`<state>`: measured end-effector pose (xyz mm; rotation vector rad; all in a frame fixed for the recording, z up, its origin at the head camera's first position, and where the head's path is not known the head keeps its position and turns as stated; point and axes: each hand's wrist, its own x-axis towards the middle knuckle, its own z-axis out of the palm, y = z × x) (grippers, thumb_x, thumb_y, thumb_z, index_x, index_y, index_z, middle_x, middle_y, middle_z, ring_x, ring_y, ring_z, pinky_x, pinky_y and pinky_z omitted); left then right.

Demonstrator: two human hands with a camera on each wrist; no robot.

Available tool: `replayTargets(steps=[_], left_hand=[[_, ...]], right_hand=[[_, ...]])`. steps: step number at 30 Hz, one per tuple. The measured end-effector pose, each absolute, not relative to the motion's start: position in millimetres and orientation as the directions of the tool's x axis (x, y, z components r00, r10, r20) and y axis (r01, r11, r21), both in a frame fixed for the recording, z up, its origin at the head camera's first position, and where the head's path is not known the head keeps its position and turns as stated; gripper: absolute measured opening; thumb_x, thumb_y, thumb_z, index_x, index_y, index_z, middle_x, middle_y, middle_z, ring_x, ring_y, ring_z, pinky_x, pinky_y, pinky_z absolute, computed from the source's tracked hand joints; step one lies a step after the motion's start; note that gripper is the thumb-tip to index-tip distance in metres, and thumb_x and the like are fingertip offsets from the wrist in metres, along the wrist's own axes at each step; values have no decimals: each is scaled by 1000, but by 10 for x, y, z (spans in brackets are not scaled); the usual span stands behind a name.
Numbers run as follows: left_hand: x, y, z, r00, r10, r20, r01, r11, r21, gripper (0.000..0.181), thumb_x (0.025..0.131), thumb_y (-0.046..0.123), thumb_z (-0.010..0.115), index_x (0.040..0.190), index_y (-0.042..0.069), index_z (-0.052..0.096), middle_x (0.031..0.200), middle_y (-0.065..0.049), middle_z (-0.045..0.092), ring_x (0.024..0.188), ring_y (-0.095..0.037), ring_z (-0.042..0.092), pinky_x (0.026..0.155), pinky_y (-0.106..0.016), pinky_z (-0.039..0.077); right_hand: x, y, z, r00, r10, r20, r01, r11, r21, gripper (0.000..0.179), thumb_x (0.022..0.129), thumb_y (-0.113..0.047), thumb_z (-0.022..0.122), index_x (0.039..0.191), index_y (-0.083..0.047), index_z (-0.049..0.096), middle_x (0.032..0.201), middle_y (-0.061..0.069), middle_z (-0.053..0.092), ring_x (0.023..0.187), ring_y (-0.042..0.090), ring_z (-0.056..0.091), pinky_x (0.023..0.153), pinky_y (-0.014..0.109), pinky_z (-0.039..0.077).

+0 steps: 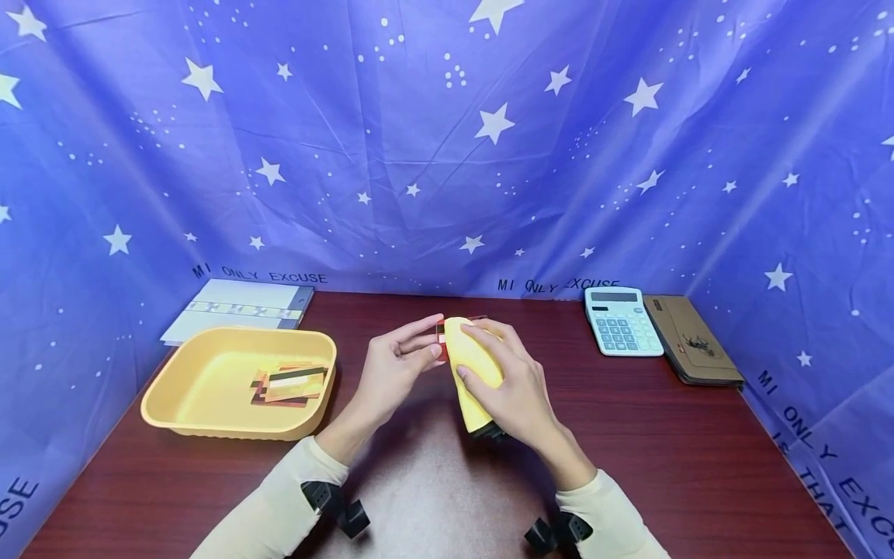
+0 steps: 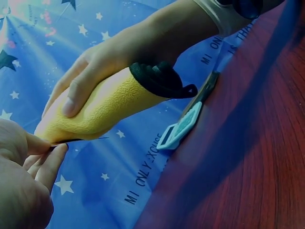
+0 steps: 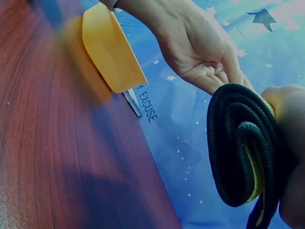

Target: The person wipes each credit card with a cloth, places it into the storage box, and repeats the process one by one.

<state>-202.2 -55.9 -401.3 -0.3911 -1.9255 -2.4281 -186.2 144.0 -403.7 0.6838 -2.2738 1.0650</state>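
Observation:
My right hand [image 1: 515, 382] grips a folded yellow cloth [image 1: 469, 365] with a black edge. The cloth lies over a red and black card [image 1: 441, 332], and most of that card is hidden behind it. Between thumb and fingers, my left hand [image 1: 394, 373] pinches the card's left end. In the left wrist view the card [image 2: 83, 140] shows only as a thin dark line under the cloth [image 2: 112, 102]. Seen from the right wrist, the cloth's black end [image 3: 221, 152] is rolled in several layers. Both hands are raised over the table.
At the left stands a yellow basin [image 1: 202, 419] with several cards [image 1: 293, 382] inside. Behind it lies a white and grey notebook [image 1: 240, 301]. A light blue calculator [image 1: 624, 322] and a brown wallet-like case [image 1: 694, 341] lie at the back right. A starry blue curtain [image 1: 419, 233] surrounds the table [image 1: 628, 442].

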Motion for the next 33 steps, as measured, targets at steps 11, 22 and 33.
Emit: replayTargets(steps=[11, 22, 33], left_hand=[[-2015, -568, -4038, -971, 149, 186, 153, -211, 965, 47, 93, -9, 65, 138, 4, 64, 121, -31, 71, 99, -13, 77, 91, -37, 66], [-2025, -591, -3984, -968, 169, 184, 144, -227, 963, 45, 92, -12, 64, 136, -5, 63, 116, -37, 69, 93, -15, 78, 87, -39, 67], [-2005, -618, -3954, -969, 172, 179, 148, -179, 973, 43, 90, -11, 67, 132, -5, 66, 110, -38, 70, 86, -12, 77, 83, -33, 68]], right_hand=[[-1835, 1405, -4052, -738, -244, 629, -636, 565, -526, 57, 84, -23, 82, 138, -27, 66, 140, -2, 61, 117, 18, 67, 72, 34, 60], [-1872, 1459, -4028, -736, -195, 649, -601, 630, -492, 55, 84, -26, 83, 137, -28, 67, 138, -1, 62, 111, 18, 69, 63, 35, 58], [-1998, 1618, -4052, -764, -102, 637, -537, 648, -541, 56, 86, -24, 82, 139, -27, 65, 136, -2, 63, 116, 17, 65, 76, 42, 59]])
